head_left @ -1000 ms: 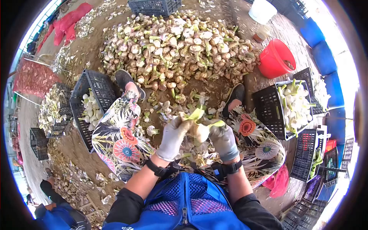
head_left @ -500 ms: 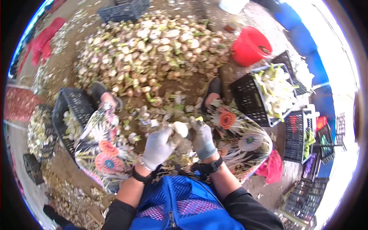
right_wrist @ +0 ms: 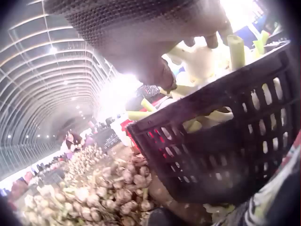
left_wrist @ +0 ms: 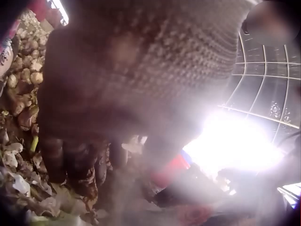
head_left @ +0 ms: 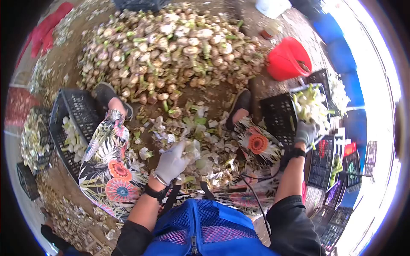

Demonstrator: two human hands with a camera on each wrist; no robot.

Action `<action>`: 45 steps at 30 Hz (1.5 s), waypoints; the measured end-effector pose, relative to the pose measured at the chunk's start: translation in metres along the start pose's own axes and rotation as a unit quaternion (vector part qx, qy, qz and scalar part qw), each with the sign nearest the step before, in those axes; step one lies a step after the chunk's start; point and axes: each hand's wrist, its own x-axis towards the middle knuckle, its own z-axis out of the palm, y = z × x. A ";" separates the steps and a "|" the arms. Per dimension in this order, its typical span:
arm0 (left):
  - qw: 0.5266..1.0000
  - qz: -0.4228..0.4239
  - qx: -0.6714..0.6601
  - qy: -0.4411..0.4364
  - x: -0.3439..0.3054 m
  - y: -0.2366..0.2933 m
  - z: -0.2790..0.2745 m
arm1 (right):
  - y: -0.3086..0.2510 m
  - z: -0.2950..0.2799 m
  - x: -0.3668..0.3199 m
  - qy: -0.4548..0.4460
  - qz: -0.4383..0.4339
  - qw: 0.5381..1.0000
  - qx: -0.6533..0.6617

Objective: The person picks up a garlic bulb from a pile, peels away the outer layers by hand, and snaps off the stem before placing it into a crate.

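My gloved left hand (head_left: 171, 162) is low between the knees, its fingers loosely extended beside pale papery garlic skins (head_left: 193, 149). In the left wrist view those fingers (left_wrist: 56, 162) point down, with brown skin scraps around their tips. My gloved right hand (head_left: 306, 132) reaches over the near rim of a black crate (head_left: 277, 115) on the right. The right wrist view shows its thumb and fingers around a white garlic bulb (right_wrist: 200, 61), at the top of the trimmed garlic (head_left: 308, 102) filling that crate.
A big heap of untrimmed garlic (head_left: 171, 51) lies ahead, beyond my feet. A red bucket (head_left: 288, 59) stands at the right of the heap. On the left, another black crate (head_left: 81, 113) holds white bulbs. Peelings (head_left: 205, 162) litter the ground between my legs.
Both hands were together at a stemmed garlic bulb, which showed white half a second ago. My right hand has moved right to the crate; my left stays over the peelings without that bulb.
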 end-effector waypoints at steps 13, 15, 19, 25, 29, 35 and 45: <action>0.982 -0.056 -0.101 0.149 0.029 -0.024 0.002 | -0.250 0.112 -0.268 -0.465 -0.443 0.746 0.177; 0.981 -0.079 -0.096 0.152 0.030 -0.031 0.004 | -0.265 0.142 -0.317 -0.481 -0.522 0.690 0.140; 0.965 -0.069 -0.136 0.214 0.030 -0.039 0.003 | -0.281 0.160 -0.319 -0.568 -0.294 0.724 0.258; 0.945 0.025 -0.121 0.302 0.038 -0.036 -0.009 | -0.227 0.050 -0.254 -0.745 -0.018 0.413 0.525; 0.937 0.054 -0.240 0.246 0.029 -0.024 0.001 | -0.195 0.004 -0.267 -0.688 0.107 0.405 0.593; 0.923 0.056 -0.317 0.210 0.007 -0.005 -0.008 | -0.168 -0.032 -0.267 -0.676 -0.027 0.551 0.489; 0.930 0.110 -0.302 0.179 -0.009 0.026 -0.010 | -0.149 -0.070 -0.264 -0.609 0.032 0.517 0.601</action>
